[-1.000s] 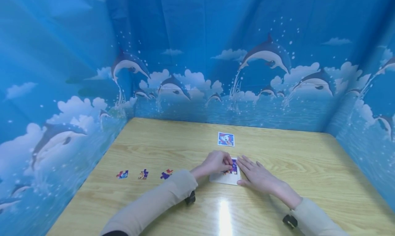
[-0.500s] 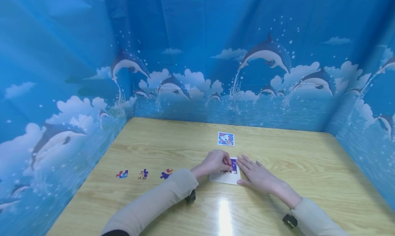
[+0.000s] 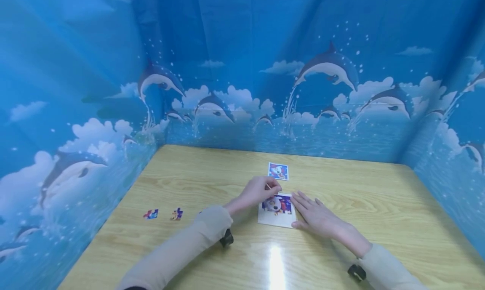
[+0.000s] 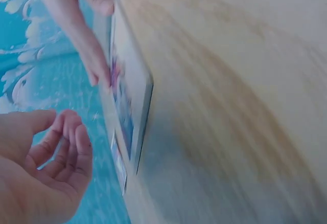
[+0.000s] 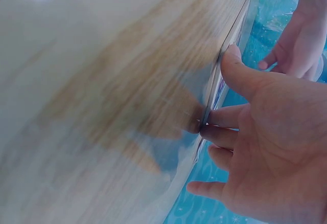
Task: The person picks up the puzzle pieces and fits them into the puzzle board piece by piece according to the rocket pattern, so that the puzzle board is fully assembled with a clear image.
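Note:
A white puzzle board [image 3: 276, 220] lies on the table with joined jigsaw pieces [image 3: 278, 204] in its upper part, showing a white cartoon figure on purple. Just above the board's far left edge is my left hand [image 3: 257, 191]. Its fingers are loosely bent, and the left wrist view shows nothing between thumb and fingers. Spread fingers of my right hand [image 3: 316, 217] rest along the board's right edge, with the thumb near its front corner. A small picture card [image 3: 278, 171] of a similar figure lies behind the board.
Two loose jigsaw pieces [image 3: 151, 214] [image 3: 176, 214] lie on the left of the wooden table [image 3: 363, 189]. My left sleeve [image 3: 189, 243] mostly covers the spot right of them. A blue dolphin-print curtain [image 3: 242, 71] rises behind and along the sides.
My left hand has lifted off the joined pieces and shifted back and left, uncovering the figure. Its forearm now hides most of the third loose piece. The right hand has stayed put.

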Demonstrator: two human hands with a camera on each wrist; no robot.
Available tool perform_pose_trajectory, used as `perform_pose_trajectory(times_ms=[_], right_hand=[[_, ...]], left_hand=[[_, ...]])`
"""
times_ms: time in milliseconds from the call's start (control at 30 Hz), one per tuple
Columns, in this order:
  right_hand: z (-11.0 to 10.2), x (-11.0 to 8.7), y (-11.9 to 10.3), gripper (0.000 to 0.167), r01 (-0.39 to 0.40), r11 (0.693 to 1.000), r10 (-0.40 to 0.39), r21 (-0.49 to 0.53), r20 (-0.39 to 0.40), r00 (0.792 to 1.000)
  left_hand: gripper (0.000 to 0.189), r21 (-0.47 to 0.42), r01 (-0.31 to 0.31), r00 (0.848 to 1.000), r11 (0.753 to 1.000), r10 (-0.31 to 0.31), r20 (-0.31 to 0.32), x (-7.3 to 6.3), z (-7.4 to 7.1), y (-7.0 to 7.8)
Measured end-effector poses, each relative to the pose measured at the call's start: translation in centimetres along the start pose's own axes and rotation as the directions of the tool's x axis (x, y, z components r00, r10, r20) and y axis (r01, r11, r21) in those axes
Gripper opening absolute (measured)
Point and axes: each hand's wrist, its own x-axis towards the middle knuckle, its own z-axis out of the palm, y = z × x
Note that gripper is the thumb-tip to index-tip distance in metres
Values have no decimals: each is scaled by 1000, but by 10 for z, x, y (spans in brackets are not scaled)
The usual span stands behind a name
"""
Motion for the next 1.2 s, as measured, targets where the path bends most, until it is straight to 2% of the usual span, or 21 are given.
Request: perform_pose_trajectory(times_ms=[133, 267, 367, 533, 700, 867, 1100, 1200], right_hand=[[-1, 0, -1, 79, 2, 1000, -2, 2, 3, 1000], [-2, -1, -3, 79, 0, 1000, 0, 12, 11, 1000], [-3, -2, -3, 78, -11, 1000, 11, 20, 16, 1000], [-3, -2, -4, 78, -20, 1000, 19, 21, 20, 1000], [-2, -1, -4, 79, -16, 1000, 16, 16, 19, 1000], [-2, -2, -4, 79, -11, 1000, 10, 22, 23, 1000], [-2, -2, -4, 78, -5, 1000, 4, 20, 17, 1000], [-1, -2, -3, 77, -5, 1000, 5, 18, 16, 1000]], left_hand=[[21, -70, -38, 998, 997, 34, -49, -5, -16, -7], [25, -153, -41, 995, 987, 26, -98, -15, -35, -15], [25, -175, -53, 990, 983, 29, -136, -23, -50, -21], [29, -171, -28, 982, 985, -5, -189, -43, -76, -31], [29, -167, -1, 965, 986, -43, -257, -66, -100, -42], [32, -148, -35, 949, 988, -14, -316, -90, -123, -60], [38, -130, 25, 923, 991, -73, -378, -123, -147, -88], [38, -101, 29, 911, 994, -68, -407, -136, -155, -99]])
